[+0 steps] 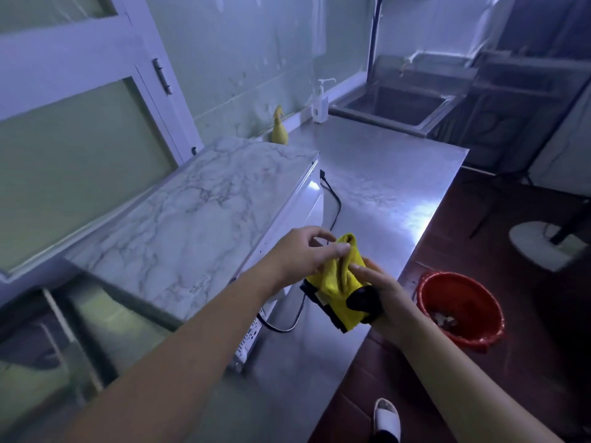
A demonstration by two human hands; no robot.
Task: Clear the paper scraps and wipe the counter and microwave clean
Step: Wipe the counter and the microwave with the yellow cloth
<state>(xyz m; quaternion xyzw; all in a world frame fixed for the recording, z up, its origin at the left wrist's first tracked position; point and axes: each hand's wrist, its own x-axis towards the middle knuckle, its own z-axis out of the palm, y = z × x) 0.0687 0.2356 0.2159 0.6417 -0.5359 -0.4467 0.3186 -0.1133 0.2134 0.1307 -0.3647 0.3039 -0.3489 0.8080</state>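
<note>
Your left hand [303, 254] and right hand [385, 297] both pinch the yellow cloth [339, 282] over the bench [383, 187] edge; the microwave [198, 212] label is too blurred to read.

Dim bluish light (edges warped)

Your single head camera looks forward and steeply down from close above the near end of the long brushed-steel counter [390, 187]. The box-shaped microwave with the marble-patterned top [192, 219] fills its left side; the steel sink [377, 120] lies beyond its far end.
</note>
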